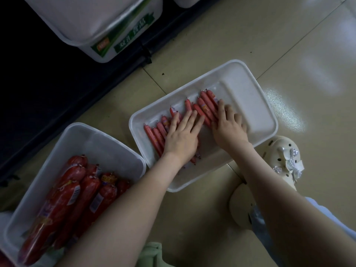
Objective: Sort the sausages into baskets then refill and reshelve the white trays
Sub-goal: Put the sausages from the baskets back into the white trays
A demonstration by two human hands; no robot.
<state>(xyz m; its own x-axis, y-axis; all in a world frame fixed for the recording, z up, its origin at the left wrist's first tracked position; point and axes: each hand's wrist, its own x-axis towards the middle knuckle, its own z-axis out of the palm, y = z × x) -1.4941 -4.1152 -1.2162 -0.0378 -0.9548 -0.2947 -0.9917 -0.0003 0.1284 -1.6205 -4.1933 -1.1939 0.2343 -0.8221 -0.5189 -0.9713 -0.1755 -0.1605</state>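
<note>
A white tray (pixel 250 89) lies on the tiled floor in the middle. Several thin red sausages (pixel 207 102) lie in a row inside it. My left hand (pixel 183 135) rests flat on the left part of the row, fingers straight. My right hand (pixel 228 126) lies on the right part of the row, fingers slightly bent over the sausages. A clear plastic basket (pixel 100 139) at the lower left holds several thick red sausages (pixel 77 191) in printed wrappers.
A white bin with a green label (pixel 107 41) sits on a dark shelf base (pixel 57 89) at the upper left. My cream clogs (pixel 283 153) stand just right of the tray. Beige floor tiles (pixel 250 35) spread to the upper right.
</note>
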